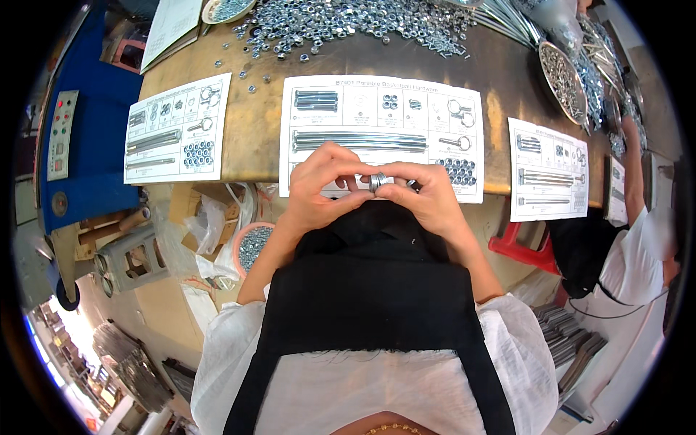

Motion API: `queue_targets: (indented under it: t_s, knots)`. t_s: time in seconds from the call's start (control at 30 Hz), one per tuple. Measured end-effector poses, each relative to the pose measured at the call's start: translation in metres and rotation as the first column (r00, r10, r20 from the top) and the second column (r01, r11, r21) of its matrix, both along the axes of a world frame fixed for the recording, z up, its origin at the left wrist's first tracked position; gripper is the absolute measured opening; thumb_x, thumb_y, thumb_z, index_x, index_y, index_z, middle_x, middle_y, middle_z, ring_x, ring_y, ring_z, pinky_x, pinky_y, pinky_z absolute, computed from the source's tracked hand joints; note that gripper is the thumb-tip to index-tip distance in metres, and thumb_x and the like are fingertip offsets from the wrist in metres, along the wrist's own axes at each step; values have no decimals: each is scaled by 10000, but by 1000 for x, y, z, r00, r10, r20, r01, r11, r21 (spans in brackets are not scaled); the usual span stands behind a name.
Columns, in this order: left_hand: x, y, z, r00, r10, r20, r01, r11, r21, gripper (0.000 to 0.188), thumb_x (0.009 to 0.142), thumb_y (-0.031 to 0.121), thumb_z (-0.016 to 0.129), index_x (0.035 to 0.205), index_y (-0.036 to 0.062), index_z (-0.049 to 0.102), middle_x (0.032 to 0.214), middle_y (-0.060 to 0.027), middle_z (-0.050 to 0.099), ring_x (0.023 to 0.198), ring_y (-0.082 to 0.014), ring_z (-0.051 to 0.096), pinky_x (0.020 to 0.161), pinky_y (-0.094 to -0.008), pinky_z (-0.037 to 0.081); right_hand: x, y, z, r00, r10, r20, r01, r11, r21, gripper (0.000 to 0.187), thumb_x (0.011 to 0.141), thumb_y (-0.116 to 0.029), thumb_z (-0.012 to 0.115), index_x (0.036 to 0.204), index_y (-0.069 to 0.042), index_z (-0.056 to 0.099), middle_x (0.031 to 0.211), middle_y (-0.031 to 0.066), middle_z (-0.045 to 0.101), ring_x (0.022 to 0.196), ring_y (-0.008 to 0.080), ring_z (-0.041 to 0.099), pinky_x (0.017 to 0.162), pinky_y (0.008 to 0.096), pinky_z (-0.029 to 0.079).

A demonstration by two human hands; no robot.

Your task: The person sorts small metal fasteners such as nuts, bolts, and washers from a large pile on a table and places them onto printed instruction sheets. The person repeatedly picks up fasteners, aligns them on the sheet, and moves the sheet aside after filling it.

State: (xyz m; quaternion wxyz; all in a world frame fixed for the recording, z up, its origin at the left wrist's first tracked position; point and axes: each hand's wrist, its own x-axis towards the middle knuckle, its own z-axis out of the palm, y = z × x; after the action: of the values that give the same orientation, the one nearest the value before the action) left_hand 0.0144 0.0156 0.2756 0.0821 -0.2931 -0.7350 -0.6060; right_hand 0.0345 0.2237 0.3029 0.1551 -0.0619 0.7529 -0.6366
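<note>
Over the near edge of the workbench, my left hand [324, 183] and my right hand [426, 194] meet with their fingertips pinched together. Between them is a small stack of silver metal rings [376, 181], gripped from both sides; whether these are washers or a coiled ring is too small to tell. A small dark and shiny piece [413, 185] shows by the curled fingers of my right hand, its kind unclear. Just beyond my hands lies a printed hardware sheet [380, 109] with pictures of bolts, nuts and rings, its lower edge partly covered by my hands.
A pile of lock nuts [348, 22] spreads across the bench's far side. More printed sheets [177, 130] [549, 170] lie left and right. A bowl of small screws [562, 83] stands at right, near a co-worker's arm [634, 170]. Below are a pink tub [238, 250] and red stool [523, 246].
</note>
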Motion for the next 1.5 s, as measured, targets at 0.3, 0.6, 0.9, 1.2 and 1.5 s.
queue_targets:
  t_s: [0.3,0.6,0.9,1.2,1.5]
  knots:
    - [-51,-20,-10,972,-31,233,31,1000,2,251,750,-4,762,997,18,725,931,-28,626,712,-82,576,670,-219,454,-8,-4,-17,993,17,117,-9,998,-65,167,875,-147,738,1024,-77,765,643,-26,540,617,42,412,563,223,367]
    - [-150,18,-34,880,-190,-435,-310,463,-830,224,774,281,770,924,123,715,900,-1,612,882,-186,618,816,-345,433,-11,-12,-9,995,96,33,-94,994,-54,166,890,-183,726,1039,-126,774,593,-25,503,581,55,408,554,241,364]
    - [-135,10,15,993,100,62,-36,758,-652,275,782,293,764,1004,130,758,961,-32,642,896,-179,624,793,-317,466,-12,5,-17,998,-59,15,60,996,-72,189,898,-189,727,1065,-108,766,601,-31,493,576,40,382,533,236,345]
    - [-49,6,40,873,-82,-482,-113,925,-362,430,581,165,868,997,125,764,947,-18,668,844,-210,635,744,-354,459,-14,2,6,974,-177,-137,169,983,-73,240,833,-156,782,1063,-91,764,661,4,588,558,75,396,518,257,348]
    - [-40,20,43,886,-53,-461,-120,934,-337,412,563,95,839,961,120,733,932,-1,674,798,-198,627,737,-334,448,-5,3,-1,972,-203,-115,184,970,-158,225,818,-93,783,1043,-86,771,681,1,574,579,64,422,528,252,362]
